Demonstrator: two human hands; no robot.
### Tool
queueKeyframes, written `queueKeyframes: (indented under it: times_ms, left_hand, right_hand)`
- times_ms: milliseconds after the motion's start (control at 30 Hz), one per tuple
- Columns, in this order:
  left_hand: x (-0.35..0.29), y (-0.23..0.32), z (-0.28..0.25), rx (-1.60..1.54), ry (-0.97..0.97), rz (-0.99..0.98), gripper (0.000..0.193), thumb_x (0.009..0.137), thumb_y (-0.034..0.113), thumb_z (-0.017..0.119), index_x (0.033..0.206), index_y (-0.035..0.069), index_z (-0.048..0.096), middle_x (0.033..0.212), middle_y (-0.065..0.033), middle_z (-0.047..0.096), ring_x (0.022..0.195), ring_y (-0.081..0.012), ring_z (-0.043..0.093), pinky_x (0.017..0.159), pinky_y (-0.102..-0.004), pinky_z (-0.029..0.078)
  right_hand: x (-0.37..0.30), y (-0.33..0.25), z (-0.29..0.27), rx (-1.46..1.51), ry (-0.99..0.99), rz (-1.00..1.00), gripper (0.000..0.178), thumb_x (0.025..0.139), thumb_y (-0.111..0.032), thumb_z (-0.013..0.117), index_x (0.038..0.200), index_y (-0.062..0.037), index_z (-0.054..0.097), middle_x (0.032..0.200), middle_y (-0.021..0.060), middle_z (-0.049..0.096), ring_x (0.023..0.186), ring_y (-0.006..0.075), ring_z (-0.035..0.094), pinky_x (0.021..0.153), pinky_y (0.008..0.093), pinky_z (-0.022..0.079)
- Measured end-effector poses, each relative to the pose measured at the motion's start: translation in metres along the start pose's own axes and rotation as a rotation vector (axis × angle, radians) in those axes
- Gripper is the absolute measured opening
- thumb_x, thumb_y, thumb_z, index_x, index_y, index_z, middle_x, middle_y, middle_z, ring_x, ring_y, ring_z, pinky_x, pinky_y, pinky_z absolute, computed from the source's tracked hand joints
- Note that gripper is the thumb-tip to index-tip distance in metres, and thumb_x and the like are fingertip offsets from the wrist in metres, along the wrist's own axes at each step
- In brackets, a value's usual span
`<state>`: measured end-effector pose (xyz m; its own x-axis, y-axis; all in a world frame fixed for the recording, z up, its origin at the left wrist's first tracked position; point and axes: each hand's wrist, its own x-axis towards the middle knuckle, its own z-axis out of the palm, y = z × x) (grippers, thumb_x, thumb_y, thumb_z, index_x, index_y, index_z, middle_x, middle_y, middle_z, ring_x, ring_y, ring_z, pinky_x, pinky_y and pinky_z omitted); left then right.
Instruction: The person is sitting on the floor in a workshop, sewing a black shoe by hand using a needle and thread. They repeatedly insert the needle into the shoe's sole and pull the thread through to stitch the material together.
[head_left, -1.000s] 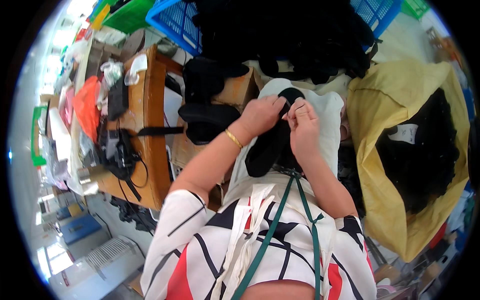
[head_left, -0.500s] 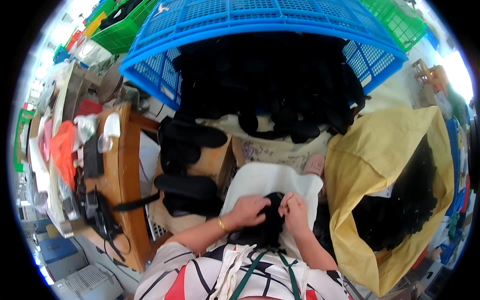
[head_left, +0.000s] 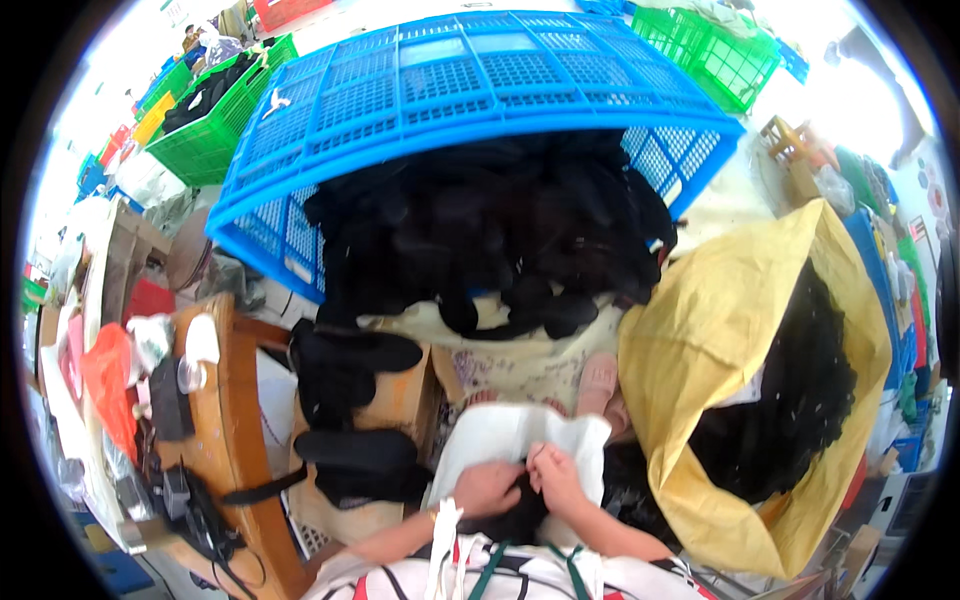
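A soft black sock-like cloth piece lies bunched on a white cloth across my lap. My left hand is curled around the piece's left side, with the fingers bent inward. Just to the right, my right hand pinches the upper end of the same piece between thumb and fingers. The fingertips of both hands almost meet. Anything finer in the pinch is too small to make out, and my hands hide part of the cloth.
Ahead, a blue plastic crate lies tipped toward me, spilling black cloth pieces. A yellow sack of black pieces stands at right. More black pieces rest on a cardboard box at left, beside a wooden table.
The view has tilted up, so the crate and my hands sit differently in it. My hands have come closer together over the black piece, and less of it shows.
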<state>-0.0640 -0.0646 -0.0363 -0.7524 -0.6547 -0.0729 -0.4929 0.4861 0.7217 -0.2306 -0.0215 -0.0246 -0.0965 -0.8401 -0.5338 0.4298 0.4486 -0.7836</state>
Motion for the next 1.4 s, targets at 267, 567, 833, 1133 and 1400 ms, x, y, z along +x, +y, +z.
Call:
queueKeyframes:
  times_ms: [267, 567, 833, 1133, 1400]
  left_hand:
    - [-0.043, 0.021, -0.009, 0.201, 0.252, 0.297, 0.028, 0.073, 0.01, 0.065, 0.101, 0.009, 0.061, 0.077, -0.0102, 0.057, 0.071, -0.0314, 0.061, 0.058, -0.0431, 0.049]
    - [-0.095, 0.033, -0.015, 0.337, 0.162, 0.405, 0.024, 0.071, 0.01, 0.066, 0.094, 0.009, 0.059, 0.08, -0.0076, 0.057, 0.078, -0.0277, 0.062, 0.065, -0.0389, 0.052]
    - [-0.097, 0.02, 0.013, 0.084, 0.096, 0.312, 0.032, 0.073, 0.004, 0.064, 0.104, 0.011, 0.062, 0.087, -0.0083, 0.062, 0.082, -0.0306, 0.062, 0.07, -0.0387, 0.052]
    - [-0.093, 0.073, -0.036, -0.04, 0.066, 0.096, 0.015, 0.085, 0.017, 0.067, 0.093, 0.005, 0.072, 0.078, -0.0105, 0.068, 0.072, -0.0265, 0.065, 0.066, -0.035, 0.05]
    - [-0.088, 0.063, -0.002, -0.512, -0.199, -0.336, 0.028, 0.09, 0.028, 0.069, 0.078, 0.002, 0.07, 0.075, -0.011, 0.069, 0.065, -0.0212, 0.063, 0.058, -0.0322, 0.048]
  right_hand:
    - [-0.089, -0.001, 0.031, 0.238, 0.041, -0.376, 0.024, 0.099, -0.013, 0.045, 0.077, -0.0067, 0.051, 0.068, 0.0001, 0.047, 0.056, 0.01, 0.043, 0.065, 0.0282, 0.048]
    - [-0.139, 0.043, 0.04, 0.384, -0.052, -0.35, 0.025, 0.104, -0.019, 0.046, 0.084, -0.0053, 0.053, 0.074, -0.0004, 0.049, 0.063, 0.0084, 0.044, 0.073, 0.0288, 0.048]
    - [-0.17, 0.06, 0.032, 0.009, 0.001, -0.48, 0.023, 0.104, -0.017, 0.047, 0.087, -0.0032, 0.054, 0.076, 0.0002, 0.05, 0.069, 0.0102, 0.046, 0.07, 0.0253, 0.043]
    - [-0.185, 0.022, 0.003, -0.907, 0.214, -1.015, 0.009, 0.088, -0.002, 0.063, 0.097, -0.0024, 0.065, 0.082, 0.0101, 0.061, 0.072, 0.0265, 0.058, 0.063, 0.0344, 0.047]
    - [-0.213, 0.027, -0.016, -0.976, -0.028, -0.877, 0.012, 0.083, 0.0, 0.066, 0.095, -0.0032, 0.065, 0.082, 0.0096, 0.061, 0.068, 0.0238, 0.059, 0.066, 0.0319, 0.05]
